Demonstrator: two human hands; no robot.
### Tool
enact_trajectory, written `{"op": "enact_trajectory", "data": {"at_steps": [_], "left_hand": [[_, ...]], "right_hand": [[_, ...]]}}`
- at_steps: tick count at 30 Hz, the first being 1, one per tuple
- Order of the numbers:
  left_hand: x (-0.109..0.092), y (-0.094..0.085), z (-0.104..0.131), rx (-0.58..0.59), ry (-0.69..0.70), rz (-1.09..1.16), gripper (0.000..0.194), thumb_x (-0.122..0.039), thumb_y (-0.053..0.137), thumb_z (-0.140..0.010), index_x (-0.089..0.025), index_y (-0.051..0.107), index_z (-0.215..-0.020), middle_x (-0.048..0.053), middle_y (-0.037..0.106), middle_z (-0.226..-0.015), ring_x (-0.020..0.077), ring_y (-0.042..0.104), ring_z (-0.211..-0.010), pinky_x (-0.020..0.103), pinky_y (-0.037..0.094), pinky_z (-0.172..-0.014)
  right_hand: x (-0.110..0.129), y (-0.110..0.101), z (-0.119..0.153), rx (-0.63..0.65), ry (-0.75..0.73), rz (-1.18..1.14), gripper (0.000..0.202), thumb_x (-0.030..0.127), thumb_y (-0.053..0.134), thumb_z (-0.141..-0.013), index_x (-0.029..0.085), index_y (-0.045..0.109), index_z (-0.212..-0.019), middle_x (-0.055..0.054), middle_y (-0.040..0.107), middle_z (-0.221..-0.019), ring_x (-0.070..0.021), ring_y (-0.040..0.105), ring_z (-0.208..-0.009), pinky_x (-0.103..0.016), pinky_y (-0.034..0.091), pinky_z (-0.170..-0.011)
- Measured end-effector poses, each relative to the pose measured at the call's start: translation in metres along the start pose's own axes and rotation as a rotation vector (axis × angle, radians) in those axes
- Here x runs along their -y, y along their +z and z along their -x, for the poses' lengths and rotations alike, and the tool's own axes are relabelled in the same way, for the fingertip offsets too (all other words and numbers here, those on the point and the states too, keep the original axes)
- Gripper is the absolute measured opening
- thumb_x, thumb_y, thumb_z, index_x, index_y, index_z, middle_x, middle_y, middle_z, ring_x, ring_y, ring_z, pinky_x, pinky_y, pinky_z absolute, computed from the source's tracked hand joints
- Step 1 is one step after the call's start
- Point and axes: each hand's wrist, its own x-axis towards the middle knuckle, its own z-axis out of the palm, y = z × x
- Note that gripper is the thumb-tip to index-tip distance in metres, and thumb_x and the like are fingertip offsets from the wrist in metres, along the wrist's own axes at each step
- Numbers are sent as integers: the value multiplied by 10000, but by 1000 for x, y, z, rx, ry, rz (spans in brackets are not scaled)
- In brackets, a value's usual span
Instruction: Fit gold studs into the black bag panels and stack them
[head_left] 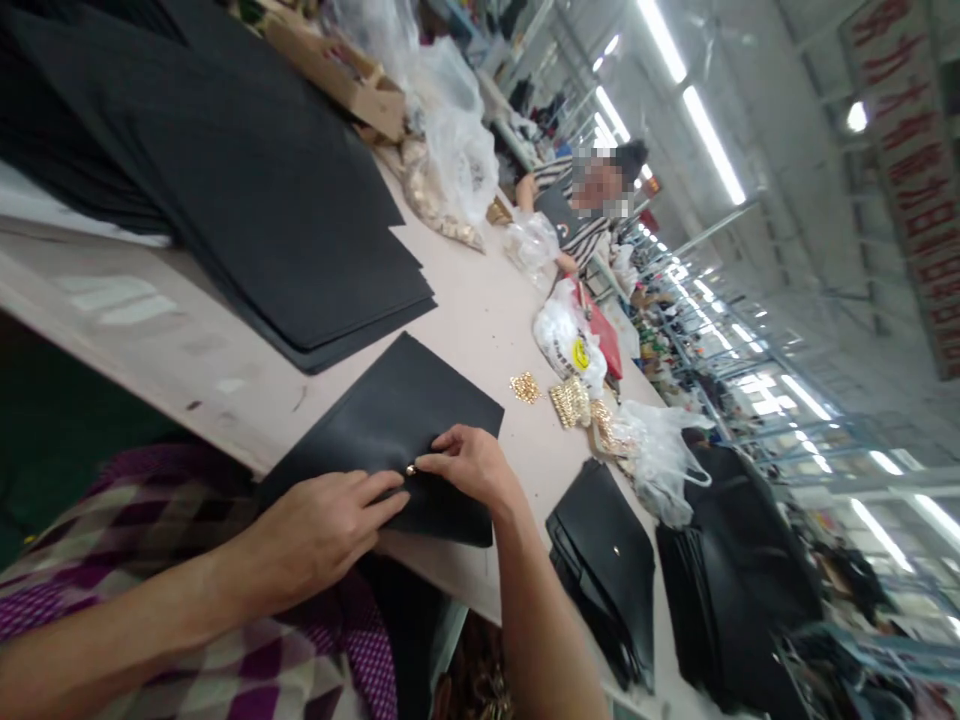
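Note:
A black leather-like panel [375, 400] lies flat on the table in front of me, its near edge by my lap. A small round gold stud [411, 468] stands on it between my two hands. My right hand [472, 465] comes from the right, fingers bent, its thumb and fingertips closed at the stud. From the left, my left hand [330, 520] rests on the panel with fingers stretched out, their tips just beside the stud. The underside of the panel is hidden.
Large black sheets [262, 200] are stacked at left. Loose gold studs [525, 388] and more gold pieces [570, 402] lie beyond the panel, near plastic bags [566, 330]. Black folded pieces [611, 550] sit at right. A co-worker [574, 205] is across the table.

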Motion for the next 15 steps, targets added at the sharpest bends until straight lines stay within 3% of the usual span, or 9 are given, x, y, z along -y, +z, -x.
{"op": "enact_trajectory", "data": {"at_steps": [2,3,4,6,8,10,12,15], "left_hand": [[4,4,0,-32,6,29,439,-35,450,-856,-214,663,-1196,82,674,-1210,231,653,-950,342,475,-837],[5,5,1,-34,5,41,445,-41,436,-865,-217,660,-1208,78,676,-1199,233,656,-966,338,479,-850],[6,5,1,-29,3,50,447,-51,427,-875,-219,659,-1218,77,679,-1183,232,658,-975,334,485,-857],[4,6,0,-7,1,74,447,-67,415,-888,-225,665,-1222,76,685,-1147,229,667,-963,327,497,-847],[-1,6,-1,20,-6,140,433,-94,425,-896,-238,680,-1214,73,689,-1124,232,674,-957,324,504,-840],[-8,4,-2,56,-43,281,371,-187,496,-916,-267,684,-1225,64,688,-1135,237,672,-984,316,498,-865],[-14,-1,-3,84,-167,479,366,-341,601,-902,-303,667,-1260,50,680,-1176,238,665,-997,299,489,-875],[-23,-16,-6,118,-503,896,473,-505,587,-905,-315,602,-1338,48,682,-1180,191,652,-836,267,483,-742]], "right_hand": [[-18,-6,14,-321,-1,126,345,403,763,-759,196,709,-1031,-99,710,-992,-255,669,-954,-371,503,-862],[-28,-8,20,-419,38,124,391,400,748,-767,188,702,-1092,-123,699,-1044,-280,652,-1011,-405,483,-909],[-38,-8,26,-455,83,45,440,387,748,-755,175,692,-1137,-135,696,-1052,-294,646,-1026,-425,476,-925],[-54,-2,34,-396,128,-253,498,347,767,-699,163,691,-1155,-111,716,-988,-282,661,-970,-413,499,-891],[-66,5,38,-325,118,-515,481,324,757,-665,170,709,-1119,-64,735,-924,-241,675,-885,-365,532,-825],[-74,5,44,-346,97,-677,446,330,743,-652,175,729,-1070,-33,742,-864,-207,674,-794,-327,544,-749],[-85,-8,59,-412,88,-794,440,354,763,-632,176,745,-1035,-18,741,-808,-185,658,-702,-308,538,-681],[-113,-52,108,-555,112,-797,487,379,819,-605,189,754,-1049,-27,757,-867,-184,661,-703,-302,530,-665]]}}
